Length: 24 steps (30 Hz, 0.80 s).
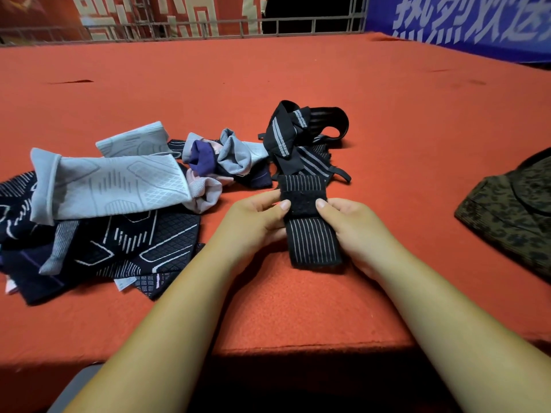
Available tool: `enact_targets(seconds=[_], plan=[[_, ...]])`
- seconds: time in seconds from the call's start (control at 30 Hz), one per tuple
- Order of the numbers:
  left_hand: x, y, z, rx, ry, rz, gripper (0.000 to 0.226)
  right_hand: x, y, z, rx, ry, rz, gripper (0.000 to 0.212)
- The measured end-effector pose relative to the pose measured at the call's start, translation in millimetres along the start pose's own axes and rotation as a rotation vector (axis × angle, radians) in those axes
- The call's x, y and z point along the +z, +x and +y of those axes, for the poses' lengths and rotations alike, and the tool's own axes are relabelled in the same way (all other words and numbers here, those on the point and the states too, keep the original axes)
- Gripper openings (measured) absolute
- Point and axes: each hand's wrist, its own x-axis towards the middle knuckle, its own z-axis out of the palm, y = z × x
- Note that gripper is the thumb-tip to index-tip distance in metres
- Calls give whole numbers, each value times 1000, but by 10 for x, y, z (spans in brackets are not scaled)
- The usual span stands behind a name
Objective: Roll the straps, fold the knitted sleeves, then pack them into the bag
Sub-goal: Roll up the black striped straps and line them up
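A black strap with thin grey stripes (311,239) lies on the red table in front of me. My left hand (256,219) and my right hand (351,225) hold it from either side, both thumbs pinching its black fastener patch. Beyond it the rest of the black straps (301,135) lie in a tangled heap. To the left is a pile of knitted sleeves: light grey ones (113,186) on top of dark navy patterned ones (131,245), plus a crumpled grey and purple one (220,156).
A camouflage-patterned bag (515,216) lies at the right edge of the table. The red felt table (268,76) stretches far back to a metal railing (208,25). A blue banner hangs at the back right. The table's front edge is just below my forearms.
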Motion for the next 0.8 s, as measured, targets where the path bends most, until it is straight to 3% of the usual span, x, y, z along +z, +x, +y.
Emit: enact_targets(seconds=[0.2,0.4,0.57,0.63,0.7,0.8], plan=[[9,46,-58,-4,-31,53,32,-14,1,0,-14,2,-18,42],[67,44,-24,77,-49,87,34,-68,-31,-87,30,289,-79,25],[281,94,-53,50,-20,113,40,-243,-60,-224,223,531,-72,42],[380,128,-53,9,13,143,42,-358,-78,-252,251,508,-51,42],[490,175,-51,-8,7,130,39,-468,-89,-250,197,419,3,19],[701,285,-32,-7,4,92,33,-638,-72,-211,118,283,135,41]])
